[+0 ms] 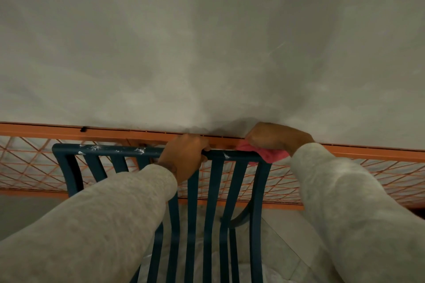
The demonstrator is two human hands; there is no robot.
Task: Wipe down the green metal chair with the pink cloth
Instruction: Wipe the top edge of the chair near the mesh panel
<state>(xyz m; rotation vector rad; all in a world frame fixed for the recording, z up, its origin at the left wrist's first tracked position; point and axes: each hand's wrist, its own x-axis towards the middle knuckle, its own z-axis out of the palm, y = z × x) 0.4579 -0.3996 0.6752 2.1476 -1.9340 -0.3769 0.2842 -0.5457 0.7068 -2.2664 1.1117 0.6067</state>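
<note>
The dark green metal chair (pixel 213 190) stands right in front of me, seen from behind, with vertical slats and white paint specks along its top rail. My left hand (pixel 184 156) is closed around the middle of that top rail. My right hand (pixel 276 136) presses the crumpled pink cloth (pixel 269 154) onto the rail's right end, at the corner above the right post. Light grey sleeves cover both forearms and hide the lower left slats.
An orange metal frame with diagonal mesh (pixel 69 132) runs across the view just behind the chair. A pale grey wall (pixel 207 41) fills everything above it. Light floor tiles (pixel 282 232) show below, between the slats and to the right.
</note>
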